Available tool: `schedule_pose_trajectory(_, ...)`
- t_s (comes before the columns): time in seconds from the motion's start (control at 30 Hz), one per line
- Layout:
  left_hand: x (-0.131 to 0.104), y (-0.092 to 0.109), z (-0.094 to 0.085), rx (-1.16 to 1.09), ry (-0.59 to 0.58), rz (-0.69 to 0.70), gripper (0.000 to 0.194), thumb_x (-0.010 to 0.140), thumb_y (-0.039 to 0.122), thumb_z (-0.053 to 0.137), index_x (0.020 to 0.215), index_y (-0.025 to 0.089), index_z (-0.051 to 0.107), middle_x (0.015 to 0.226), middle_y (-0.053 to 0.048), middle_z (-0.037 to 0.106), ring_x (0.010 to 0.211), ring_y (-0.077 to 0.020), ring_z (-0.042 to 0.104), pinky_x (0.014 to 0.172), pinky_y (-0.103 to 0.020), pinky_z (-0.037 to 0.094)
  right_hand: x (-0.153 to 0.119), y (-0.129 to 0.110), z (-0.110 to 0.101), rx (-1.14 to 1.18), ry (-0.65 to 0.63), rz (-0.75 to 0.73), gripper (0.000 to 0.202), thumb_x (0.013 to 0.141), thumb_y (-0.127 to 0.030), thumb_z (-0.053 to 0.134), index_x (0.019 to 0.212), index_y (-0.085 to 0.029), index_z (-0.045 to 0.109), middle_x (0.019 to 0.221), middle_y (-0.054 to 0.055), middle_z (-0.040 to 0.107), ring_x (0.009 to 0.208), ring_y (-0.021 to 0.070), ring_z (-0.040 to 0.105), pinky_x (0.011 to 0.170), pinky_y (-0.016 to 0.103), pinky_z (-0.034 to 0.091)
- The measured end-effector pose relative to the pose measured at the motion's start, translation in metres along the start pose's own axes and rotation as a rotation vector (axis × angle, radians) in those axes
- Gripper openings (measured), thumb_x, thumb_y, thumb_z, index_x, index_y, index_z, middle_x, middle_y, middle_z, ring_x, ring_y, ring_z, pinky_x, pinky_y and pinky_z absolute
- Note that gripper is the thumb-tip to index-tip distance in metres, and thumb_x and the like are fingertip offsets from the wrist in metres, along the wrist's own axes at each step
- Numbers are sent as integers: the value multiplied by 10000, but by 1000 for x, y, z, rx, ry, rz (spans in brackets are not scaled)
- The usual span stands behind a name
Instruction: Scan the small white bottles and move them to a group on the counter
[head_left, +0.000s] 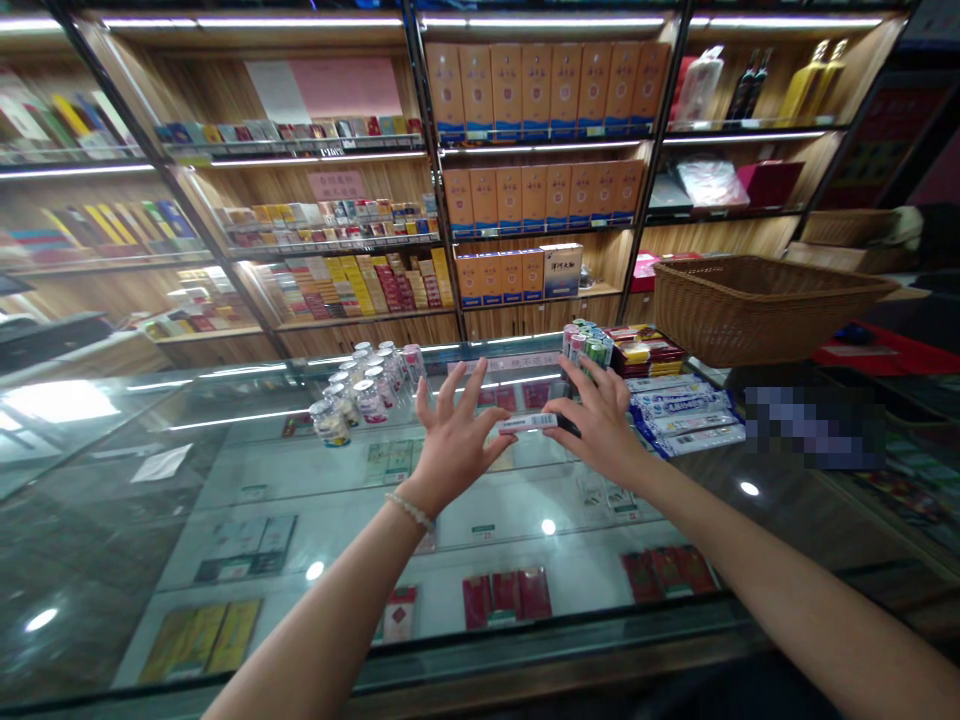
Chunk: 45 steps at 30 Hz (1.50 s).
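Note:
Over the glass counter, my left hand (452, 445) and my right hand (600, 425) hold a slim pack (527, 423) between them. Each hand pinches one end with thumb and forefinger, while the other fingers spread upward. A white edge with dark print and a barcode faces me; the far right end looks black. What the pack contains is not shown. Left of my hands stand several small lidded jars (369, 396) in rows. Close beyond my right hand are upright colourful tubes (589, 345) and blue-and-white long packets (686, 412).
The glass counter (450, 560) displays cigarette-like packs (508, 597) beneath its top. A wicker basket (765, 310) rests at the right, behind red and yellow packets (646, 347). Lit wooden shelves along the back wall carry orange boxes (536, 90), small packs and bottles (814, 85).

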<state>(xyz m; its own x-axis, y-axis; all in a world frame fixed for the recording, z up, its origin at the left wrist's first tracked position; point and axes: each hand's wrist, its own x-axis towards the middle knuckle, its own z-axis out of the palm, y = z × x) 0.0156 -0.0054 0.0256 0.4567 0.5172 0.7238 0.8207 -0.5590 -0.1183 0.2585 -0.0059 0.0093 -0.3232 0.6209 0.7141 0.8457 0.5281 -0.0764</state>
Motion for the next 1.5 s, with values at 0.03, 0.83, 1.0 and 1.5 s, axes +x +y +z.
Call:
schedule_pose_trajectory(0.03,0,0,-1,0,-9,0,222,813,444,786,961,285,743,1669,-67,322,1523,-387,261,1212,-698,-3,0,0,0,0,-3,4,178,911,-419,683,1000,-274,733,1616,109,385,1516,350,227,1172,628,176)
schedule_pose_trajectory(0.83,1,-7,-3,66,37,-114,151,871,411,719,922,269,725,1602,-86,446,1485,-383,342,1198,-699,63,-11,16,5,-187,-509,306,1081,817,-777,556,1603,-108,234,1650,262,258,1509,430,252,1127,619,317)
schedule_pose_trajectory(1.0,0,-6,-2,73,27,-118,157,865,421,726,925,276,724,1603,-84,444,1484,-382,347,1196,-697,76,-9,15,8,-215,-504,316,946,883,-685,541,1558,-63,312,1581,281,375,1409,421,397,1052,558,425)
schedule_pose_trajectory(1.5,1,-6,-3,47,27,-129,134,860,394,731,922,275,727,1599,-74,452,1487,-373,344,1214,-675,54,9,5,2,-202,-656,452,366,888,-362,597,1179,-142,571,1179,174,638,1037,319,700,789,370,523)
